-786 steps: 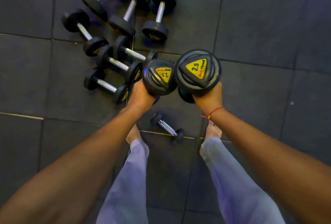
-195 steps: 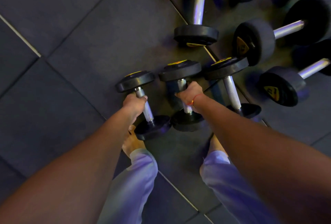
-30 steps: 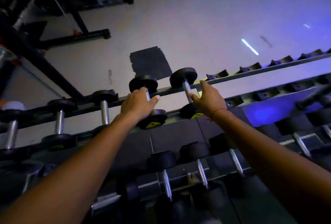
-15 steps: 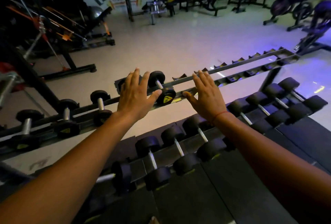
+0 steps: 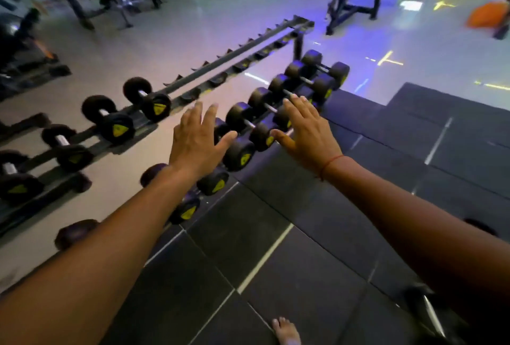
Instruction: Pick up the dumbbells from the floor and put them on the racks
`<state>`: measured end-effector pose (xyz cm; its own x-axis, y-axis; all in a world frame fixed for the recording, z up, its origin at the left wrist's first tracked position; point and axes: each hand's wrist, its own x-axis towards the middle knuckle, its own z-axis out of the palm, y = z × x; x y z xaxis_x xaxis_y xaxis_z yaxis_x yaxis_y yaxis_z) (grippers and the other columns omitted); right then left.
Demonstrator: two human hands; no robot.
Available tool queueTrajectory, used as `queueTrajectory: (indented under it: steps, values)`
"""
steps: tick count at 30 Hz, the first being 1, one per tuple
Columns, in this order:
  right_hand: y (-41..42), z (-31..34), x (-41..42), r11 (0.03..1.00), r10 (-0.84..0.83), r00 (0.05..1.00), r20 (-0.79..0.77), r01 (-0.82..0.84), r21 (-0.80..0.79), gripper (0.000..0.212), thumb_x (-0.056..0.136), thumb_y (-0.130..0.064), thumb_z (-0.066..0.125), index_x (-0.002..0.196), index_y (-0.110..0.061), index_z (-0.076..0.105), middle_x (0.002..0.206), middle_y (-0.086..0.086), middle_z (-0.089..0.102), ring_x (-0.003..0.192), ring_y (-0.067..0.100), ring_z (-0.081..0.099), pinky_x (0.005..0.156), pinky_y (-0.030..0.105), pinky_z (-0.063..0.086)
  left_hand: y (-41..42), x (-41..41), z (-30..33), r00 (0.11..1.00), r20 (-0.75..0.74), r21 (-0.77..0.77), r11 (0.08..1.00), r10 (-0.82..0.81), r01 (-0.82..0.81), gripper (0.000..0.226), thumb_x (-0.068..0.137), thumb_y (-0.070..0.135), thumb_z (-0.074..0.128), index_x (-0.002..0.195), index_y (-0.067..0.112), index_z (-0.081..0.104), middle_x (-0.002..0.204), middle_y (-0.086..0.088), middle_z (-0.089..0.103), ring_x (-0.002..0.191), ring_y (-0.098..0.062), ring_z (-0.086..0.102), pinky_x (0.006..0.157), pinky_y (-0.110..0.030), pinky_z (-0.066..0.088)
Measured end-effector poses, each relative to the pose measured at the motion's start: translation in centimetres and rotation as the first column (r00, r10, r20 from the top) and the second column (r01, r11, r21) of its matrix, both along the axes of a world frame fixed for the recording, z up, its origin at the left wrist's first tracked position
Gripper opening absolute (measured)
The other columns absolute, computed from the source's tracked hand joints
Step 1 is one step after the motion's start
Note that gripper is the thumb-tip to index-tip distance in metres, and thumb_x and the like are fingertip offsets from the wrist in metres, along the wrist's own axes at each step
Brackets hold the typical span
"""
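Bare saddles run along the far stretch of your top rack rail (image 5: 237, 52), and dark rubber floor tiles (image 5: 276, 234) lie open below your arms. The black, yellow-badged dumbbells (image 5: 146, 100) sit racked, left of and beyond your hands. Your left hand (image 5: 193, 141) and right hand (image 5: 309, 130) hover spread and empty.

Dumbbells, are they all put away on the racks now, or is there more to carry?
Some are done: the top rail holds dumbbells at its left end, such as one, and the lower row is filled. Nothing is being carried: the left hand and right hand are both open and empty. Many top cradles sit bare. A dumbbell lies on the floor at lower right.
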<state>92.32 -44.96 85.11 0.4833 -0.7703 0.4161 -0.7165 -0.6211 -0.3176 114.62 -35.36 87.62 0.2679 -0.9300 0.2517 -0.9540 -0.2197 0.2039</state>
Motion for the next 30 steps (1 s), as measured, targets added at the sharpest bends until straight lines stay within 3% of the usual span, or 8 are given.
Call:
queueTrajectory:
  steps: [7, 12, 17, 25, 30]
  values:
    - [13.5, -4.7, -19.5, 0.96, -0.228, 0.963, -0.143, 0.247, 0.133, 0.071, 0.091, -0.053, 0.047, 0.147, -0.013, 0.03, 0.156, 0.008, 0.026, 0.145, 0.024, 0.02, 0.11, 0.044, 0.032, 7.9, -16.7, -5.4, 0.976, -0.061, 0.095, 0.973, -0.207, 0.212, 0.078, 0.089, 0.062, 0.048, 0.151, 0.019, 0.027, 0.157, -0.016, 0.023, 0.143, -0.034, 0.022, 0.112, -0.051, 0.025]
    - [21.0, -6.5, -32.8, 0.883, -0.384, 0.911, -0.15, 0.41, 0.229, 0.068, 0.091, -0.053, 0.047, 0.146, -0.017, 0.03, 0.156, 0.005, 0.025, 0.145, 0.023, 0.019, 0.105, 0.049, 0.037, 13.0, -27.8, -7.7, 0.942, -0.09, 0.174, 0.927, -0.322, 0.334, 0.078, 0.089, 0.062, 0.047, 0.151, 0.02, 0.026, 0.156, -0.014, 0.025, 0.143, -0.032, 0.024, 0.112, -0.05, 0.026]
    - [27.1, -7.5, -46.3, 0.803, -0.491, 0.848, -0.199, 0.529, 0.274, 0.069, 0.091, -0.052, 0.049, 0.146, -0.017, 0.029, 0.156, 0.004, 0.025, 0.145, 0.022, 0.02, 0.112, 0.047, 0.031, 15.2, -39.9, -8.6, 0.895, -0.112, 0.215, 0.869, -0.431, 0.445, 0.077, 0.088, 0.063, 0.046, 0.149, 0.018, 0.028, 0.154, -0.015, 0.032, 0.14, -0.034, 0.031, 0.11, -0.051, 0.031]
    - [32.6, -10.4, -67.2, 0.75, -0.511, 0.844, -0.161, 0.53, 0.396, 0.068, 0.089, -0.045, 0.056, 0.144, -0.012, 0.033, 0.147, 0.012, 0.039, 0.138, 0.027, 0.034, 0.114, 0.041, 0.03, 17.9, -61.3, -11.7, 0.863, -0.185, 0.289, 0.814, -0.47, 0.505, 0.074, 0.089, 0.062, 0.048, 0.146, 0.018, 0.034, 0.149, -0.01, 0.04, 0.135, -0.033, 0.038, 0.107, -0.049, 0.035]
    - [33.9, -13.3, -76.3, 0.715, -0.465, 0.86, -0.21, 0.505, 0.484, 0.068, 0.087, -0.051, 0.052, 0.142, -0.016, 0.033, 0.145, 0.008, 0.042, 0.134, 0.026, 0.038, 0.103, 0.051, 0.041, 18.6, -71.0, -14.6, 0.876, -0.259, 0.364, 0.799, -0.406, 0.478, 0.073, 0.089, 0.063, 0.047, 0.146, 0.02, 0.035, 0.149, -0.007, 0.041, 0.135, -0.032, 0.037, 0.105, -0.049, 0.034]
